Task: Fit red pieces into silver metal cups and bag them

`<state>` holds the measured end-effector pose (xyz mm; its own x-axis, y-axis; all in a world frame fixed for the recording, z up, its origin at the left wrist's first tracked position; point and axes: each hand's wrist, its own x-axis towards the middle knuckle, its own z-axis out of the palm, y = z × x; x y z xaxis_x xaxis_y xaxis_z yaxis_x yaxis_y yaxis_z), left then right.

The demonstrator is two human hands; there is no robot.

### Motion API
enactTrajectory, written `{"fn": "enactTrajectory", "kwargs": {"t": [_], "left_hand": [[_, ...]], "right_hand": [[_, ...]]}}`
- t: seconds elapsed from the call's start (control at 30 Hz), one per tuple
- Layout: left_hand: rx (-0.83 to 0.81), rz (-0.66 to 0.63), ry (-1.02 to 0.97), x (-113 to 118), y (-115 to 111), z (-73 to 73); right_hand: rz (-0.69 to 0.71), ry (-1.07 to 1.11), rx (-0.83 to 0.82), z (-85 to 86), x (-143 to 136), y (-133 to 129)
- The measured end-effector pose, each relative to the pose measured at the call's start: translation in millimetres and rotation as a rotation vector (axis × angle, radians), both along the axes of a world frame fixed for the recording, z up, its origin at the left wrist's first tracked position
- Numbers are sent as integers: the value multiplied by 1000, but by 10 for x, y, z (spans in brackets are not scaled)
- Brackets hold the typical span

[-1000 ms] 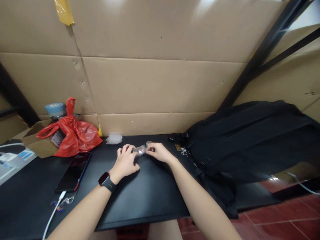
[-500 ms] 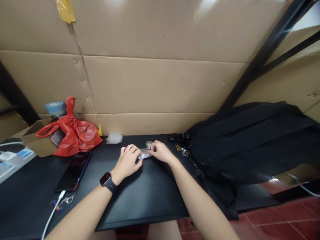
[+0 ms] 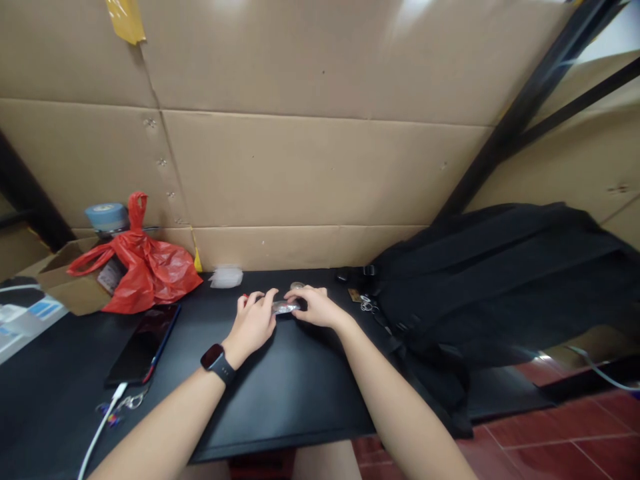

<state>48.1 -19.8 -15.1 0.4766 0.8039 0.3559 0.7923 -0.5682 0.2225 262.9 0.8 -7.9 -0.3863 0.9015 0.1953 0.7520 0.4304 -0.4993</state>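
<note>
Over the black desk (image 3: 295,387), my left hand (image 3: 254,320) and my right hand (image 3: 316,308) hold a small shiny packet (image 3: 285,307), apparently clear plastic, between them. My left fingers curl over its left end, and a bit of red shows by those fingertips. The thumb and fingers of my right hand pinch the right end. What is inside the packet is too small to make out. Just behind the right fingers lies a small round translucent piece (image 3: 297,286). A dark smartwatch (image 3: 218,364) is on my left wrist.
On the left are a red plastic bag (image 3: 150,273), a cardboard box (image 3: 70,283), a blue-lidded jar (image 3: 107,217), and a phone (image 3: 144,345) on a white cable (image 3: 97,430). Translucent plastic pieces (image 3: 226,277) lie by the cardboard wall (image 3: 300,173). Right: black backpack (image 3: 500,287), keys (image 3: 367,304).
My right fingers have come down and left from beside the round piece onto the packet's end. My left fingers have lifted and curled; red now shows beside them. The view has shifted slightly.
</note>
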Motion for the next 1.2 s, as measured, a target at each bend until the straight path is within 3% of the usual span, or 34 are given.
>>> {"fn": "enactTrajectory", "kwargs": {"t": [0.2,0.4,0.67,0.83,1.2], "left_hand": [[2,76,-21,-19,11,58],[15,110,-62,-21,-18,96],[77,87,10,-63,24,18],[65,55,51,-78,34,-62],[33,33,73,-33,-3,-18]], "right_hand": [[-41,119,-71,76,1,-7],[-166,103,-4,-62,-77,56],[-136,-22,112,-70,-157,5],[-82,-86,90,-24,-163,-36],[-63,-79,49,-39,-127,21]]}}
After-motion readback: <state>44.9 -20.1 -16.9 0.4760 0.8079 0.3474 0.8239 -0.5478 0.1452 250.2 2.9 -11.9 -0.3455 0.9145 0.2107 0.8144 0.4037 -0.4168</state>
